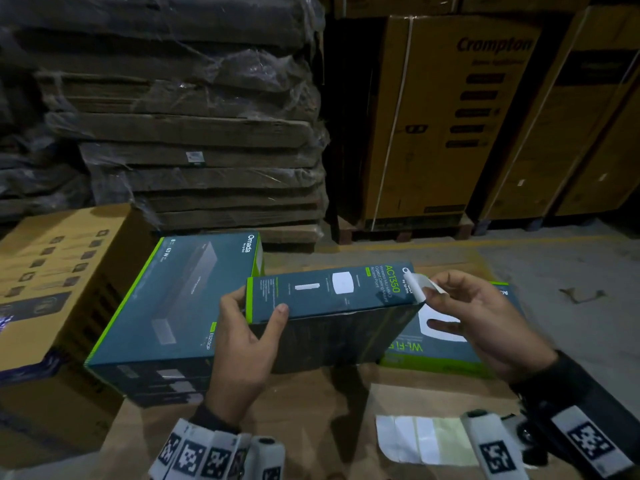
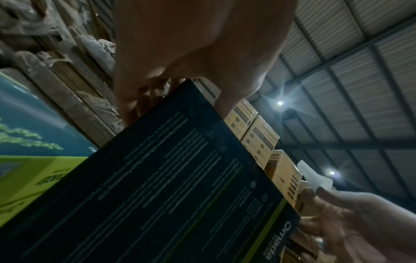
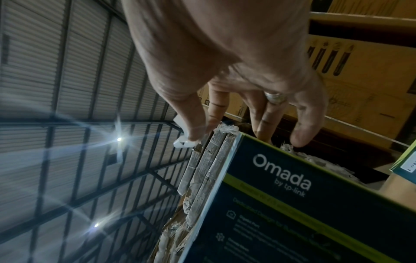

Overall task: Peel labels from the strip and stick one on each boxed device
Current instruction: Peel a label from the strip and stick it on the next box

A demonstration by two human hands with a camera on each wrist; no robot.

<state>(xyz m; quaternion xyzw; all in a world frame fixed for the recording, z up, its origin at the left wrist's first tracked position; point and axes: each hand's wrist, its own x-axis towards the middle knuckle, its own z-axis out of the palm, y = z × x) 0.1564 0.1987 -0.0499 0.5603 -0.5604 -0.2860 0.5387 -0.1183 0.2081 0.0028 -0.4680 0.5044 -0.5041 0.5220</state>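
My left hand [image 1: 256, 323] grips the left end of a dark teal AC1350 device box [image 1: 332, 299], held up on edge, thumb on its upper face. In the left wrist view the box [image 2: 168, 186] fills the middle below the hand [image 2: 180, 62]. My right hand [image 1: 460, 306] pinches a white label [image 1: 420, 285] between thumb and forefinger at the box's right top corner. The right wrist view shows the label [image 3: 184, 140] under the fingertips [image 3: 195, 131], beside the Omada box [image 3: 292, 195]. The label strip [image 1: 422, 439] lies on the cardboard near my right wrist.
A larger Omada box [image 1: 173, 306] stands at the left, another device box [image 1: 450, 344] lies flat under my right hand. All rest on a cardboard surface [image 1: 311, 410]. Wrapped flat cartons [image 1: 194, 133] and tall Crompton cartons [image 1: 450, 116] stand behind.
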